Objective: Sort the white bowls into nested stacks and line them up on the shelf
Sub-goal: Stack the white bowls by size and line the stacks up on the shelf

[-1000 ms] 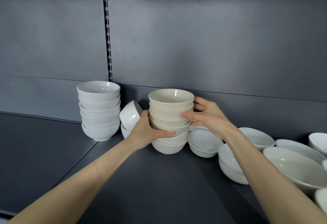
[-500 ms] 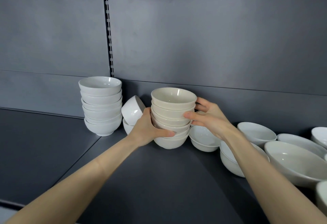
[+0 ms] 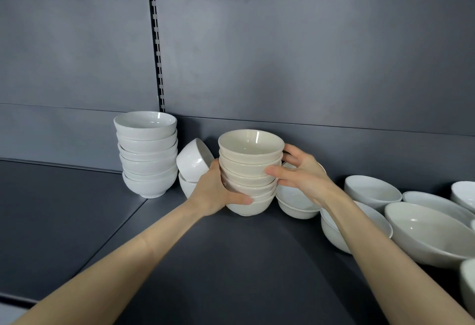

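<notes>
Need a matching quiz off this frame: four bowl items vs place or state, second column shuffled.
1. cream stack
2. white stack
3. tilted bowl
4. wide shallow bowl

A. tipped, resting on another bowl
B. right of both arms, no hand on it
C. gripped between left hand and right hand
D. stands free at the left, below the slotted rail

Pairs: 1-C, 2-D, 3-A, 4-B

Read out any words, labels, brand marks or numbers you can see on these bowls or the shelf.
No readable text anywhere.
The cream stack, the white stack, the loose bowls and the back panel are plain; the slotted upright bears only slots.
</notes>
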Demonstrator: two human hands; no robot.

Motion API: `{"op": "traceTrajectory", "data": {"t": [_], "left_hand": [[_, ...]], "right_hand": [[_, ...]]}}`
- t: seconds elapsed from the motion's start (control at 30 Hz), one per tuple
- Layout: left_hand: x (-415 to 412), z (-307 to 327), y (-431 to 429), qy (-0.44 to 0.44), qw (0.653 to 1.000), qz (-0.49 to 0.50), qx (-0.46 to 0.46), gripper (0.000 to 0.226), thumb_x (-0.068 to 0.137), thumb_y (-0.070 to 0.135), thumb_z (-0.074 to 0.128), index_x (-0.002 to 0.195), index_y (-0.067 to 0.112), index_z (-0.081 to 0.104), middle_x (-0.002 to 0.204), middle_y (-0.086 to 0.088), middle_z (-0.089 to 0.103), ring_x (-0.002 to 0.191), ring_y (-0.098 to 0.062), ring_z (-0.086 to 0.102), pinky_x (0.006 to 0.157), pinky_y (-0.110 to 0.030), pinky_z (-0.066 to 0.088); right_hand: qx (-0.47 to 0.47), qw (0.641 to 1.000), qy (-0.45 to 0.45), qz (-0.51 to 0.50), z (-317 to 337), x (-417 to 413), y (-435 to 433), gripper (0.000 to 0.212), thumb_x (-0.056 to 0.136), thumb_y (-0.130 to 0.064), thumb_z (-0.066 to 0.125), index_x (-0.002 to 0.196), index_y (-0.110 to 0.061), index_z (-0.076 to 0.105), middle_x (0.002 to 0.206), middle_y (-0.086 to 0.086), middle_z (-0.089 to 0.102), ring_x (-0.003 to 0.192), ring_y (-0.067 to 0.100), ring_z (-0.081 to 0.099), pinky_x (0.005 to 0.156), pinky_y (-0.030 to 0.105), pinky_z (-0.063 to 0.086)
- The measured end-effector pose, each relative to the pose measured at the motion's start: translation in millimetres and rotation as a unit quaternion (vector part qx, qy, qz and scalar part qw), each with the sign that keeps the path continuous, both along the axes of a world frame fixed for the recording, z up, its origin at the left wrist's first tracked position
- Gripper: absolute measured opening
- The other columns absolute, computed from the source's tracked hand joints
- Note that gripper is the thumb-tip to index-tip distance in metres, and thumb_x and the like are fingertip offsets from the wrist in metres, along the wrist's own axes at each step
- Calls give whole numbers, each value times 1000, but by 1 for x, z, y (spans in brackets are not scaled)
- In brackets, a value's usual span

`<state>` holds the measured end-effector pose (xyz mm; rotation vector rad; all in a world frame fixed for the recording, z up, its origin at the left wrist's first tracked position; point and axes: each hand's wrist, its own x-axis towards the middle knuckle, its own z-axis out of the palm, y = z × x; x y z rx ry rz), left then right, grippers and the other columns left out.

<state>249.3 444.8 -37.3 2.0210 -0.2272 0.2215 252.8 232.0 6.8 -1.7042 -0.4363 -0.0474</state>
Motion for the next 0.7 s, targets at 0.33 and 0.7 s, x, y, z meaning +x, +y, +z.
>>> {"op": "traceTrajectory", "data": {"t": [0.33,0.7], "left_hand": [[-12,9,-4,-24,1000,14,11,76,54,20,93,113,23,45,103,18,59,99,-6,56,77,-14,45],[-42,7,4,-37,999,-1,4,81,52,29,94,121,23,52,112,14,64,105,-6,59,87,-20,48]], "right_hand": [[14,999,24,-15,0,-3,-2,55,79,-14,76,130,-22,56,115,-2,68,105,13,66,79,30,59],[14,999,29,-37,-3,-33,0,56,78,-18,77,130,-21,56,122,2,66,107,13,66,80,32,59]]}}
